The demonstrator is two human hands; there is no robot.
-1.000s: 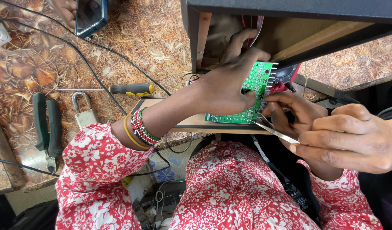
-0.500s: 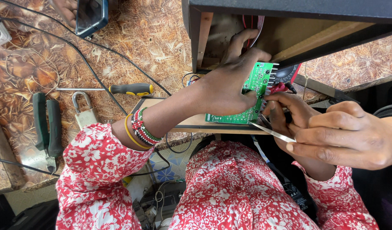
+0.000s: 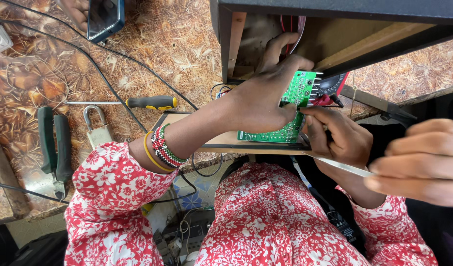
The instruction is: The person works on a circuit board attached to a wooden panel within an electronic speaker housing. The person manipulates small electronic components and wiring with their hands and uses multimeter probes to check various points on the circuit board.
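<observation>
My left hand (image 3: 266, 101), with beaded bracelets at the wrist, grips a green circuit board (image 3: 298, 96) from above at the mouth of a dark wooden box (image 3: 335, 29). My right hand (image 3: 337, 135) pinches the board's lower right edge, beside a red and black part (image 3: 330, 91). Both my sleeves are red with white flowers. A co-worker's hand (image 3: 423, 162) comes in from the right, holding a thin metal tool (image 3: 339, 165) whose tip points under my right hand. The board rests over a flat wooden panel (image 3: 211, 140).
On the brown patterned table lie a yellow-and-black screwdriver (image 3: 147, 102), a padlock (image 3: 97, 130), green-handled pliers (image 3: 54, 148) and black cables (image 3: 113, 54). A phone (image 3: 104, 17) is held at the top left. Wires and parts lie on the floor below (image 3: 187, 231).
The co-worker's hand has drawn back to the right and looms larger in view. My two hands stay on the board with little movement.
</observation>
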